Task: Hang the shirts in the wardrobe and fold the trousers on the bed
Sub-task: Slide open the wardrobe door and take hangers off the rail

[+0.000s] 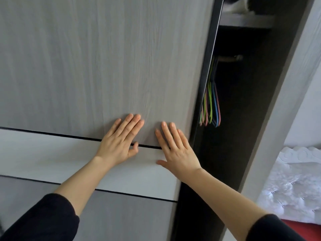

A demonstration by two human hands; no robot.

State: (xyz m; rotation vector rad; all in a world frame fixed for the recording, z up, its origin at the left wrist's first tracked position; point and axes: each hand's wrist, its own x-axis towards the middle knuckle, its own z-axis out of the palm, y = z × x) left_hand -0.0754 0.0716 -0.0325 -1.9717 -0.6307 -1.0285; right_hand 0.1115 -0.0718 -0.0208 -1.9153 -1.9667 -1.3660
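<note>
A grey wood-grain sliding wardrobe door [97, 63] fills most of the view. My left hand [119, 141] and my right hand [175, 148] both press flat on it with straight fingers, side by side near its right edge. To the right of the door's dark edge, the wardrobe interior [243, 119] shows as a dark gap. Several coloured hangers [211, 105] hang empty from a rail [229, 58] just inside. No shirts or trousers are in view.
A shelf [246, 21] with dark and white items sits above the rail. The wardrobe's grey side frame [278, 110] bounds the gap on the right. A white padded headboard [295, 180] and a red cover [307, 230] lie at lower right.
</note>
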